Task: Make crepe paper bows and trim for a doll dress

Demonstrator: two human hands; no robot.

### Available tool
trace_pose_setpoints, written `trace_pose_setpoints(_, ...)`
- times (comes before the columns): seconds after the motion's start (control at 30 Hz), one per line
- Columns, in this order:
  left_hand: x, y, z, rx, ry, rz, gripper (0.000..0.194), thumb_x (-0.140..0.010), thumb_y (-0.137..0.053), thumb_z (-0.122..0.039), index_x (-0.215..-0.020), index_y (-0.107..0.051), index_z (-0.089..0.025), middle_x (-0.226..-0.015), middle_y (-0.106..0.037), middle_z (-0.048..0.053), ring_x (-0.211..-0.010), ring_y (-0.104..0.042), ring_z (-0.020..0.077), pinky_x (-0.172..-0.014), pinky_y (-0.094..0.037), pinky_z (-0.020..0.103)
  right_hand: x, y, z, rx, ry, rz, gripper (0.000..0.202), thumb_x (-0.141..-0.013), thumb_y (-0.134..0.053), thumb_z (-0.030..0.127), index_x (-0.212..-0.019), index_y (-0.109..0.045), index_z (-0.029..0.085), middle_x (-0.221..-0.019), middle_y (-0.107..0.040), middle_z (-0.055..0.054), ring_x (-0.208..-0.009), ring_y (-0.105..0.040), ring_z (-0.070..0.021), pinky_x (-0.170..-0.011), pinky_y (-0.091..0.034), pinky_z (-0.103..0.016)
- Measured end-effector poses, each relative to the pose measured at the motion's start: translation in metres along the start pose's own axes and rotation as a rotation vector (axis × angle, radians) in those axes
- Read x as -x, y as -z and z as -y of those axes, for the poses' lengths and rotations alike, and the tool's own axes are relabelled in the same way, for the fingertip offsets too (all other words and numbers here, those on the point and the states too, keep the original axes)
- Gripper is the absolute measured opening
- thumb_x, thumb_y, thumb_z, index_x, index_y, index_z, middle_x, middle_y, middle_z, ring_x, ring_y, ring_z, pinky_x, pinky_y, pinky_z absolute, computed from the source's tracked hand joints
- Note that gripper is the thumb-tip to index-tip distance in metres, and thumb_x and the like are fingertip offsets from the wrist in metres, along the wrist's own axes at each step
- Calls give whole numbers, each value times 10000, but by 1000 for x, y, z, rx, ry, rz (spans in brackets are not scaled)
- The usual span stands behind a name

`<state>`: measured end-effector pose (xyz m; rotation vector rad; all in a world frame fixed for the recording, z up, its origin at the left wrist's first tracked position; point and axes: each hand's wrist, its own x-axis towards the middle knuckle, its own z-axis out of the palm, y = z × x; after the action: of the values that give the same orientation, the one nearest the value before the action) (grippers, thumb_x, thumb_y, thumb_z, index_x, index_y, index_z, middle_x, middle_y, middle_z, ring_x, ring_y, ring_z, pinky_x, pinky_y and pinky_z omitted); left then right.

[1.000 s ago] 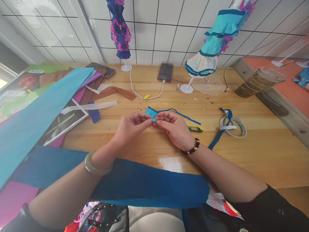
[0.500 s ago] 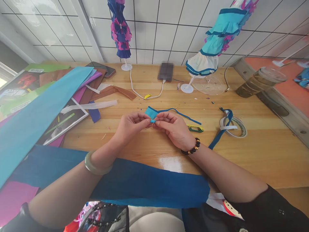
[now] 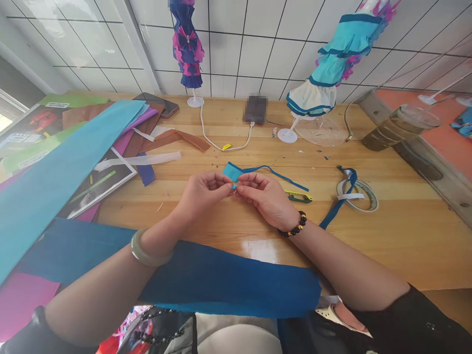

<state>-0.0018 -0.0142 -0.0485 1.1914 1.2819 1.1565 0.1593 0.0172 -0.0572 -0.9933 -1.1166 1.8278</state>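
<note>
1. A small bright-blue piece (image 3: 234, 187) sits between the two hands, above the middle of the wooden table (image 3: 405, 246); fingers cover most of it, so its shape is hard to make out.
2. The left hand (image 3: 207, 193) pinches it between thumb and index finger; the right hand (image 3: 266, 197) pinches it from the other side, fingertips nearly meeting.
3. Just behind the fingers lies a light-blue piece with a dark edge (image 3: 232, 172), its near part hidden by them.
4. A narrow dark-blue strip (image 3: 275, 172) trails away to the right, past the right hand.
5. Beside that hand is a yellow-and-green cutter (image 3: 300, 197), partly covered.
6. Farther right, a dark-blue ribbon (image 3: 332, 215) lies over a tape roll (image 3: 373, 200).
7. Nearest the body, a wide dark-blue sheet (image 3: 239, 282) passes under the left forearm.
8. Coloured sheets (image 3: 70, 162) crowd the left side.
9. Along the back stand a purple-and-pink dress (image 3: 191, 64) and a turquoise-and-white dress (image 3: 330, 69), a white cable (image 3: 205, 133) between them.
</note>
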Motion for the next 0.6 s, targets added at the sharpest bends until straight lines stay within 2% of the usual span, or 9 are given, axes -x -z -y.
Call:
trace_pose_setpoints(0.2,1,0,-4,42,35,6,174,-653,-672,-272,-762,-656,-137,-690,-669,34,-652,-618,145,-668,-501,280,1,-1,2,-26,-22,11,266,-602,-743,226,-820,-600,172,-675,-639,24,-619,-606,-99,-688,-502,-295)
trace_pose_setpoints(0.4,0,2,-2,39,23,42,172,-669,-663,-271,-773,-639,-136,-711,-663,33,-650,-618,142,-670,-503,279,3,-2,6,-54,-84,46,277,-597,-750,227,-836,-618,179,-819,-658,-13,-735,-631,-131,-670,-510,-284)
trace_pose_setpoints(0.6,0,4,-1,23,11,64,198,-685,-658,-282,-815,-624,-137,-704,-653,29,-633,-608,130,-650,-486,261,2,-1,7,-58,-93,60,264,-610,-743,201,-842,-621,172,-757,-650,10,-638,-609,-91,-651,-505,-259)
